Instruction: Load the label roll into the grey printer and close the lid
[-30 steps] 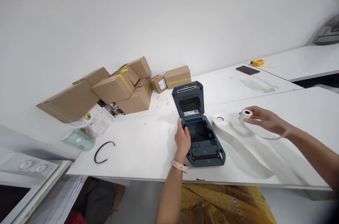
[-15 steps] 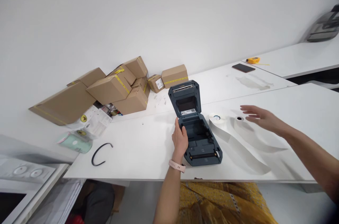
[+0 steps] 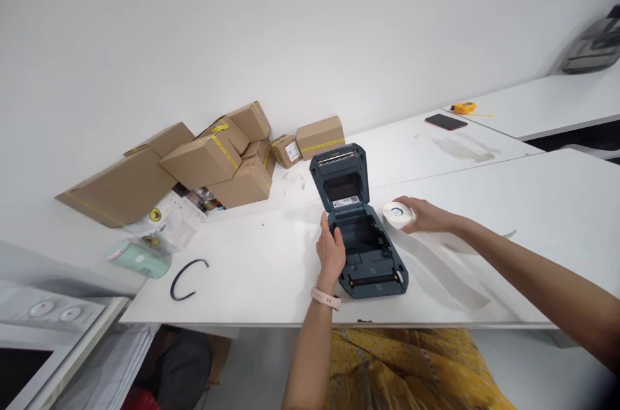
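The right grip [image 3: 427, 215] clamps the label roll [image 3: 392, 217], core upward, just right of the open label printer [image 3: 371, 258], whose left edge the left grip [image 3: 331, 255] holds.

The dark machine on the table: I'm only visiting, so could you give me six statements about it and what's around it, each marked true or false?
1. The left hand touches the dark machine. True.
2. The machine's lid is shut. False: the lid stands open.
3. The right hand has its fingers on a white roll. True.
4. A pink wristband is on the right wrist. False: the pink wristband is on the left wrist.
5. A yellow tape measure is in view. True.
6. A black curved band lies inside the machine. False: the black curved band lies apart from it, on the table.
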Motion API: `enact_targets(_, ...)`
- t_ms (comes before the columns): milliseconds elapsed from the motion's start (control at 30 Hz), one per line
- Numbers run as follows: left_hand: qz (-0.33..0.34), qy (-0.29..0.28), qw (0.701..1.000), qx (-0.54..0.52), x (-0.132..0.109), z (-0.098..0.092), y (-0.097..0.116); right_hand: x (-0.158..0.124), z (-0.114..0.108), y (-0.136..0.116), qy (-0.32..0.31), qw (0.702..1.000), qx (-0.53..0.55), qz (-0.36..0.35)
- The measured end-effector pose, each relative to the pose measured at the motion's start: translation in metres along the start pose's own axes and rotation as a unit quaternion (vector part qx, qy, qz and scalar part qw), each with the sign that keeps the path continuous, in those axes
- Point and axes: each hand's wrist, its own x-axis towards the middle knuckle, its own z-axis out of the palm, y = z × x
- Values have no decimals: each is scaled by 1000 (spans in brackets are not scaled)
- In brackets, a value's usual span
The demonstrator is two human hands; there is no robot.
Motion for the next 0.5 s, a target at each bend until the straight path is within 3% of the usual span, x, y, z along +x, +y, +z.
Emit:
enact_targets(100, 2, 2, 1000, -9, 0, 1, -2, -10, -9, -3, 14, 999, 28, 13)
enact_targets(267, -1, 4, 1000, -23, 0, 3, -2, -38, -56, -37, 33, 977, 208, 37)
enact_targets(367, 3, 4, 1000, -23, 0, 1, -2, -41, -71, -80, -4, 965, 260, -25)
enact_targets(500, 21, -12, 999, -22, 4, -7, -7, -17, -57, -130, -86, 964, 203, -148)
